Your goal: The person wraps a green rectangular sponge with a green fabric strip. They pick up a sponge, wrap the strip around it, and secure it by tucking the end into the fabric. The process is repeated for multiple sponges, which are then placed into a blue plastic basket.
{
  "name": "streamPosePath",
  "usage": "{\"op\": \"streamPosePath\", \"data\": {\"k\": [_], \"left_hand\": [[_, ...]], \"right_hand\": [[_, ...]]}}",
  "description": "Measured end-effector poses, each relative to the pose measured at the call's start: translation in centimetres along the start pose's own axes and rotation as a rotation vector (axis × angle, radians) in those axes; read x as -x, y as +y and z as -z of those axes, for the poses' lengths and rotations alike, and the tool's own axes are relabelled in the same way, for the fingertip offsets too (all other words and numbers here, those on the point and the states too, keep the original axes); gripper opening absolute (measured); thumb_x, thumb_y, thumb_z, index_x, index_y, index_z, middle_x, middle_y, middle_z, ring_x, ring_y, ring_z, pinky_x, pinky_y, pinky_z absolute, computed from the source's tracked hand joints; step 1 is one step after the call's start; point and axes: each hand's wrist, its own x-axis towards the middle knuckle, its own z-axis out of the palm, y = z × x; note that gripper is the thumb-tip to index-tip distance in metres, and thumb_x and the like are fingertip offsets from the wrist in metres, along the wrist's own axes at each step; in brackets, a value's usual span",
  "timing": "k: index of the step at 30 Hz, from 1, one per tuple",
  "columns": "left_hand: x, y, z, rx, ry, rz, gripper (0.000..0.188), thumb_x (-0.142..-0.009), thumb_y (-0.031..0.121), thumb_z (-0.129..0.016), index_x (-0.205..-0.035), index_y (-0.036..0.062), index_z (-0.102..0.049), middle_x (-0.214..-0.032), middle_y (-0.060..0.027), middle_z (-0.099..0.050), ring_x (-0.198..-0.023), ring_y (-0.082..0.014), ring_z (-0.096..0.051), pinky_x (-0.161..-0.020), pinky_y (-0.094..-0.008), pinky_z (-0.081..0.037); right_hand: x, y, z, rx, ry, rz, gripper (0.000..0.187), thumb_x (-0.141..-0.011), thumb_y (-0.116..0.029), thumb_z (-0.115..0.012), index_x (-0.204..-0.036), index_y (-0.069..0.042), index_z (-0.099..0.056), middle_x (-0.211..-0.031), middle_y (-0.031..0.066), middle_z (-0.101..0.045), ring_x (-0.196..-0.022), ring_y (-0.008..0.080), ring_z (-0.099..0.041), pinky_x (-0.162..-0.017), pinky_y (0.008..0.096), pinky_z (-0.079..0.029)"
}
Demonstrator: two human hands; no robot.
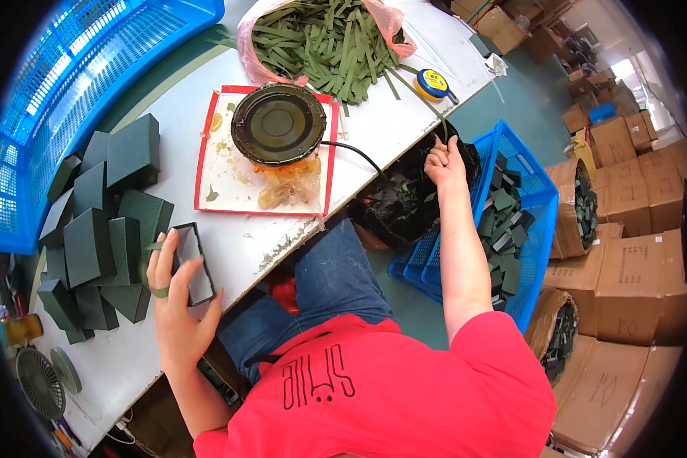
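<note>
My left hand (179,294) is over the left side of a shallow dark green box part (198,263) with a pale inside. Its fingers and thumb are spread; the index finger crosses the box part, and a green band circles one finger. Left of it lies a heap of dark green boxes (91,244). My right hand (445,159) reaches past the table's edge, fingertips pinched on the end of a green ribbon strip (431,107). Beneath that hand hangs a black plastic bag (397,202). A pink bag (248,46) holds a pile of green ribbon strips (328,46).
A round pot of dark liquid (278,122), with a black cord, stands on a red-edged board (198,179). Beside the ribbons lies a blue-and-yellow tape roll (432,84). Blue crates (542,252) flank the table. Cartons (626,275) stack at right, a small fan (40,382) at lower left.
</note>
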Motion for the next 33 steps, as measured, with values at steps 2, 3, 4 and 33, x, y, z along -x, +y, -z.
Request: {"op": "streamPosePath", "data": {"k": [2,3,4,33], "left_hand": [[0.0,-0.1,-0.4,0.016,-0.041,0.062,0.069,-0.065,0.001,-0.078,-0.130,0.0026,-0.053,-0.155,-0.0178,-0.041,-0.143,-0.0389,-0.037,-0.115,-0.0489,-0.030],[-0.1,-0.1,-0.5,0.024,-0.063,0.092,0.079,-0.065,0.003,-0.079,-0.138,0.0032,-0.049,-0.156,-0.0159,-0.041,-0.143,-0.0373,-0.038,-0.116,-0.0476,-0.029],[-0.2,-0.1,-0.5,-0.013,-0.082,0.094,0.082,-0.064,0.005,-0.080,-0.140,0.0032,-0.048,-0.156,-0.0150,-0.040,-0.141,-0.0369,-0.039,-0.116,-0.0475,-0.028],[1.3,-0.7,0.1,-0.050,-0.067,0.160,0.104,-0.052,0.025,-0.094,-0.143,0.0027,-0.047,-0.139,-0.0144,-0.048,-0.124,-0.0398,-0.045,-0.105,-0.0494,-0.040]], "right_hand": [[-0.6,-0.4,0.1,-0.029,-0.062,0.013,0.037,-0.100,-0.043,-0.060,-0.101,-0.006,-0.059,-0.063,-0.0048,-0.044,-0.041,0.0063,-0.029,-0.039,0.0224,-0.022],[-0.8,-0.5,0.0,-0.050,-0.058,0.067,0.029,-0.100,-0.035,-0.063,-0.091,-0.007,-0.056,-0.063,-0.0055,-0.044,-0.040,0.0064,-0.028,-0.039,0.0225,-0.021],[-0.8,-0.7,0.1,-0.009,-0.044,0.174,0.026,-0.100,-0.033,-0.063,-0.093,-0.008,-0.057,-0.064,-0.0055,-0.044,-0.042,0.0060,-0.029,-0.039,0.0223,-0.022],[20.9,17.3,-8.3,0.797,-0.625,-0.108,0.020,-0.103,-0.017,-0.058,-0.108,0.001,-0.062,-0.080,0.0010,-0.059,-0.053,0.0018,-0.035,-0.048,0.0194,-0.027]]}}
